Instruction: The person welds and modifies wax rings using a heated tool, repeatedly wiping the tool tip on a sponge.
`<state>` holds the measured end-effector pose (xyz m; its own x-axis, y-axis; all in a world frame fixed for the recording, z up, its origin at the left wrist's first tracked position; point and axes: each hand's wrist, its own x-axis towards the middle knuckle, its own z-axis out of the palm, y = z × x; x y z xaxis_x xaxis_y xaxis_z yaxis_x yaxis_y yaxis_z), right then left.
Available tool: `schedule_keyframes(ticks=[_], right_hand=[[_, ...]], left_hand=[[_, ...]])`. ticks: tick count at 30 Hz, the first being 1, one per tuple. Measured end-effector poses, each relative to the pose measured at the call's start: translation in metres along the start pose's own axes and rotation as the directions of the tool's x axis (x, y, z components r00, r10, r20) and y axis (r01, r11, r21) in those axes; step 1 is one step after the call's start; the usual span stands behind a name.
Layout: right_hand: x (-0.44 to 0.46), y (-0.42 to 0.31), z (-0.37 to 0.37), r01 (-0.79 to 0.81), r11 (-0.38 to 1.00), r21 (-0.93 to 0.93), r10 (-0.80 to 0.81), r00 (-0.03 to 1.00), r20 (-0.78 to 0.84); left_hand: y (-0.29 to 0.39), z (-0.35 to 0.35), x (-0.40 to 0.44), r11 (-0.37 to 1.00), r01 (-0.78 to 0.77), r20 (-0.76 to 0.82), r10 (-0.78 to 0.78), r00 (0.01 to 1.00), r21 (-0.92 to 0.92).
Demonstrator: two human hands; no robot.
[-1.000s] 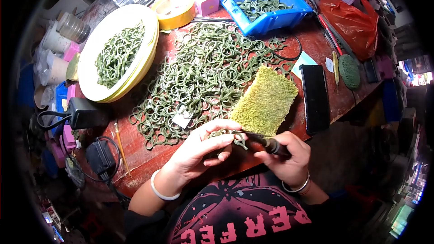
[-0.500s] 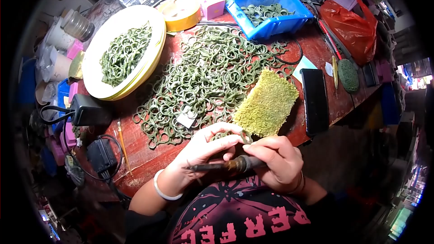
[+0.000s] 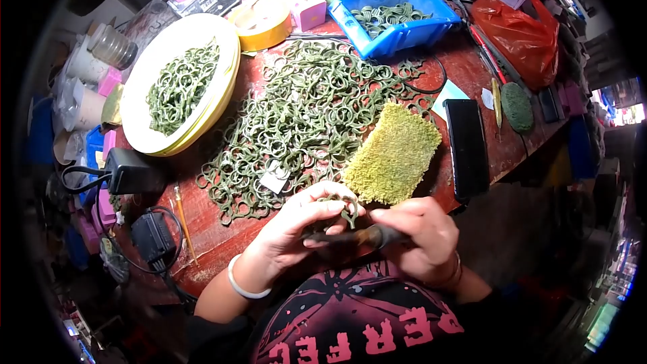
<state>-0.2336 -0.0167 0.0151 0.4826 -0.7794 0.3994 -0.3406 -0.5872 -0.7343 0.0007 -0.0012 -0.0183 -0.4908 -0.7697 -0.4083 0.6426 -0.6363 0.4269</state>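
My left hand [image 3: 283, 229], with a white bangle at its wrist, is closed around a few green rings, partly hidden by the fingers. One green ring [image 3: 351, 214] stands out at its fingertips. In my right hand [image 3: 428, 239] is a soldering iron [image 3: 369, 236], its dark shaft pointing left below the left fingers. The iron's tip is blurred, and I cannot tell whether it touches a ring. Just beyond both hands lies a yellow-green textured sponge [image 3: 394, 155]. A wide heap of green rings [image 3: 303, 111] spreads over the red table [image 3: 202, 243].
A pale bowl [image 3: 138, 108] of rings stands on the left, near yellow tape [image 3: 259, 30]. At the back is a blue bin [image 3: 404, 30] with rings. A phone [image 3: 467, 148], green oval pad [image 3: 517, 108] and red bag [image 3: 515, 34] lie right. A black adapter [image 3: 153, 236] sits left.
The soldering iron and my right hand have shifted slightly right and turned. The ring at my left fingertips now shows more fully, apart from the right fingers.
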Motion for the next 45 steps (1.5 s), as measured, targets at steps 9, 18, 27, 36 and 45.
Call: schedule_keyframes(ticks=[9,18,27,36,45], right_hand=[[-0.034,0.031,-0.047,-0.161,0.874,-0.459,0.117,0.985,-0.123],[-0.026,0.027,-0.019,-0.126,0.979,-0.157,0.121,0.992,-0.044],[-0.029,0.034,-0.006,-0.129,0.981,-0.147,0.128,0.992,-0.019],[-0.028,0.035,-0.005,-0.112,0.982,-0.149,0.11,0.994,-0.017],[-0.028,0.036,-0.004,-0.109,0.983,-0.149,0.108,0.994,-0.016]], left_hand=[[0.0,-0.006,-0.001,0.983,0.039,0.012,-0.038,0.999,-0.181],[0.002,-0.006,-0.001,0.984,0.039,0.059,-0.029,0.998,-0.176],[0.001,-0.004,-0.001,0.99,0.023,0.004,-0.023,1.0,-0.14],[0.001,-0.004,-0.001,0.991,0.024,-0.006,-0.025,1.0,-0.128],[0.001,-0.003,-0.002,0.995,0.017,-0.017,-0.019,1.0,-0.103]])
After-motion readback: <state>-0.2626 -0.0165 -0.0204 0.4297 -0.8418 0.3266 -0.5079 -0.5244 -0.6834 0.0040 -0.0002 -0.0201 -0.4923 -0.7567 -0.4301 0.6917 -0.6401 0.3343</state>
